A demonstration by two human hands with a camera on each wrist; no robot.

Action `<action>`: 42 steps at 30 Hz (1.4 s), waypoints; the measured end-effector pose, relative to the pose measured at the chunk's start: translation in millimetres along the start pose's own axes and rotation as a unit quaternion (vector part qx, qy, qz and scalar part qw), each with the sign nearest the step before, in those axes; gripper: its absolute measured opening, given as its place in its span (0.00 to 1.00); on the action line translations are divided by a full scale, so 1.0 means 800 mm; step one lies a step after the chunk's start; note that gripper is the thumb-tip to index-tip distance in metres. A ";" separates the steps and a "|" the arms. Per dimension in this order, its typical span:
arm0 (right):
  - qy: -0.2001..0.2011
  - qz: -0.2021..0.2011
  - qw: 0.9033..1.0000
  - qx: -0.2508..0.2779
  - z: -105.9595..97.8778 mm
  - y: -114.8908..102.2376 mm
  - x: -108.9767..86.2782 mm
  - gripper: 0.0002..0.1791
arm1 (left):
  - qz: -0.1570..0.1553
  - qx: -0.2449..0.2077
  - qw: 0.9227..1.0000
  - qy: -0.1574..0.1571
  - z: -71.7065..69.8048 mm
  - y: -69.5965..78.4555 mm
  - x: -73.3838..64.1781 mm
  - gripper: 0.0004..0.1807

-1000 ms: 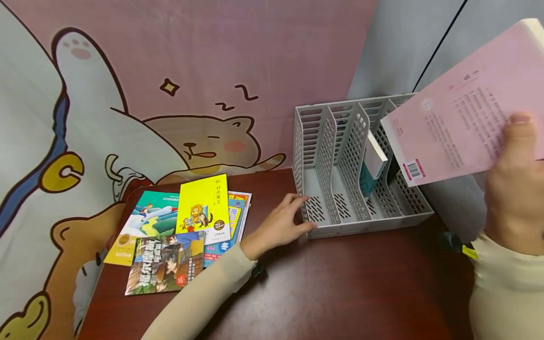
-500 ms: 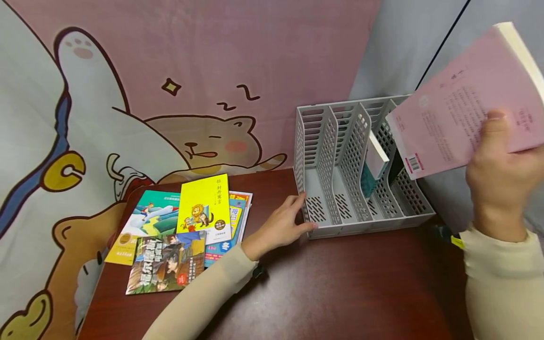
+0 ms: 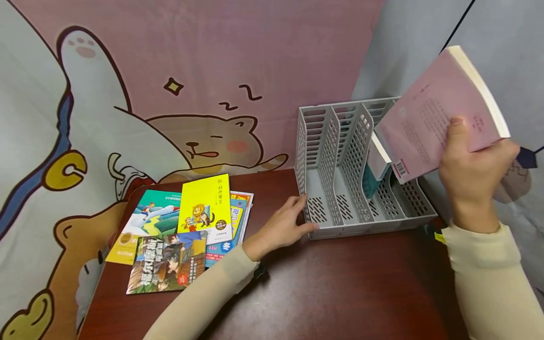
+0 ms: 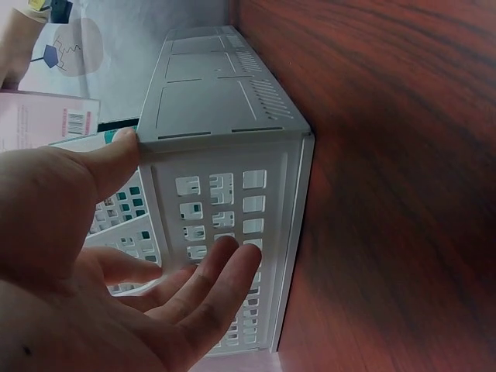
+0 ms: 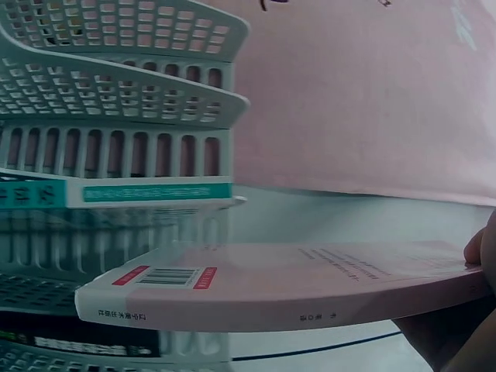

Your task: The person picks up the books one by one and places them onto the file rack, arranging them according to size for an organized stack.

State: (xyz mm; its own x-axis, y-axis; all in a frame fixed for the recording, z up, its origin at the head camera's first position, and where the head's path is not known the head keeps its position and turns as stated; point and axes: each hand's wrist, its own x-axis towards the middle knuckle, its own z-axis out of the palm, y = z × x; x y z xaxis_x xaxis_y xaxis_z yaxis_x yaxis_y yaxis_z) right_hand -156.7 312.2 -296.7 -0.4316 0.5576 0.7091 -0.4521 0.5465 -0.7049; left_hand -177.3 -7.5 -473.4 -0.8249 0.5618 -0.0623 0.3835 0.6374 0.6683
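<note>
A pink paperback book [image 3: 433, 123] tilts over the right compartments of the grey file rack [image 3: 369, 230], its barcode corner lowest. My right hand [image 3: 478, 177] grips its upper right end, thumb on the printed cover. The right wrist view shows the book's spine [image 5: 310, 310] pointing at the rack, level with the gap below a teal-and-white book [image 5: 147, 192] that stands in a compartment. Deeper in that gap lies a dark book [image 5: 77, 341]. My left hand [image 3: 282, 224] holds the rack's front left corner, thumb [image 4: 120, 151] at the front edge and fingers along the perforated side wall.
Left on the dark red table [image 3: 331, 293] lie several books: a yellow one [image 3: 204, 203] with a lion, a teal-and-yellow one [image 3: 157, 212], a comic-style one [image 3: 167, 262], and blue ones [image 3: 218, 250] beneath. Cartoon-printed cloth [image 3: 212, 61] hangs behind; a grey cloth wall [image 3: 408, 52] is at right.
My right hand has brought the pink book leftward and slightly down, closer over the rack's right compartments, turning it more upright. My left hand stays at the rack's corner.
</note>
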 end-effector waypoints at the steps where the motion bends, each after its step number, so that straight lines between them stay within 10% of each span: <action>1: -0.004 -0.002 1.000 -0.003 0.001 0.002 -0.001 0.12 | 0.000 -0.001 1.000 -0.001 0.001 0.000 0.000 0.53; 29: -0.107 0.011 0.984 -0.140 0.037 0.097 -0.043 0.27 | 0.007 -0.004 1.000 0.002 0.000 -0.002 0.002 0.52; 42: -0.124 0.101 0.979 -0.130 0.050 0.123 -0.063 0.28 | 0.007 -0.002 1.000 -0.004 -0.001 -0.002 0.001 0.52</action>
State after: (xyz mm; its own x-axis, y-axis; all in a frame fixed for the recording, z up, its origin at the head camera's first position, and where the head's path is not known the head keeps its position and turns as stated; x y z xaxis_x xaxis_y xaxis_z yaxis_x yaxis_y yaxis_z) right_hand -210.7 312.9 -400.7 -0.6819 0.5202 0.5141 -0.1376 0.5991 -0.7888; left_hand -179.3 -8.9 -474.0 -0.8160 0.5750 -0.0587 0.3936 0.6271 0.6722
